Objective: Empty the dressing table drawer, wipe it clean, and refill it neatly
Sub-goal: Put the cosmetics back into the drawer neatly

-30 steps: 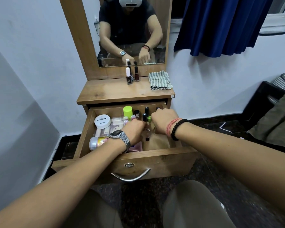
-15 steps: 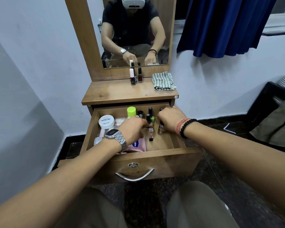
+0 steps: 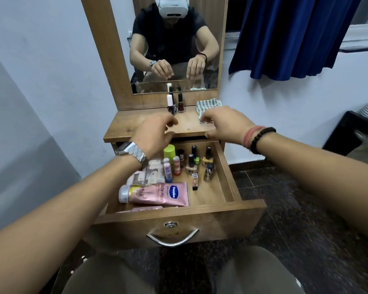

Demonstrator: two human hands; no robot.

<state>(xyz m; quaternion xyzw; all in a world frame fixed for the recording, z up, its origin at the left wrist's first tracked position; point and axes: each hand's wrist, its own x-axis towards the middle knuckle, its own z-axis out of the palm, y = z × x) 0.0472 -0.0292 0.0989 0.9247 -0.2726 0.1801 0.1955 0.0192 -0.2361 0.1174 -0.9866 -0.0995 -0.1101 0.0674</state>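
The wooden drawer (image 3: pixel 225 177) is pulled open. In it lie a pink Vaseline tube (image 3: pixel 164 194), a green-capped bottle (image 3: pixel 169 152), lip balm sticks (image 3: pixel 168 170) and several small nail polish bottles (image 3: pixel 191 164). My left hand (image 3: pixel 155 134) hovers over the front edge of the dressing table top (image 3: pixel 136 126) with its fingers curled. My right hand (image 3: pixel 223 124) hangs over the top beside the striped cloth (image 3: pixel 208 105), fingers curled downward. Whether either hand holds anything is hidden. Two nail polish bottles (image 3: pixel 175 105) stand at the back by the mirror.
The mirror (image 3: pixel 174 45) rises behind the table top. A grey wall is close on the left, a blue curtain (image 3: pixel 291 35) hangs at the upper right, and a dark piece of furniture (image 3: pixel 348 132) stands at the right. My knees are under the drawer front's metal handle (image 3: pixel 172 240).
Both hands have lifted out of the drawer and moved back over the table top. The drawer's contents are now uncovered.
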